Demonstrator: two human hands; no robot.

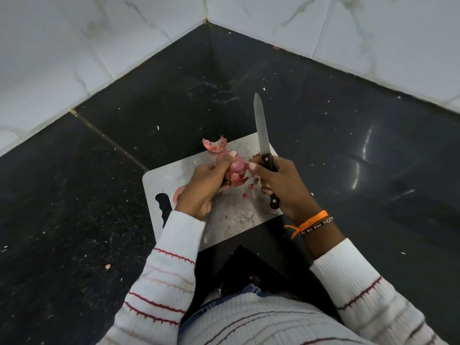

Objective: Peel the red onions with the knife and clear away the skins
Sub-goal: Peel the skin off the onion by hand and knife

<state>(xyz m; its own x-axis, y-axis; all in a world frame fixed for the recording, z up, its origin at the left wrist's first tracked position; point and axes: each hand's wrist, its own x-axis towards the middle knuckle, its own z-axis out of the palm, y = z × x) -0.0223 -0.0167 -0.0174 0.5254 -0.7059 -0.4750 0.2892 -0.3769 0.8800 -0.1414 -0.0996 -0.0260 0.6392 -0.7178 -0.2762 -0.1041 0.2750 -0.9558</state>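
Above a steel cutting board [234, 215], my left hand [201, 188] grips a red onion [236, 170] with papery skin hanging loose at its lower side. My right hand [278, 183] holds a black-handled knife [263, 145], blade pointing away from me, while its thumb and forefinger touch the onion's skin. A curled piece of peeled skin [215, 145] lies at the board's far left corner. Small skin scraps [250, 188] dot the board under the onion. Another pinkish piece [178, 192] shows partly behind my left hand.
The board lies in the corner of a black stone counter [99, 195] speckled with crumbs. White tiled walls [74, 46] close the corner on the left and right. The board has a handle cut-out [164, 206] on its left side.
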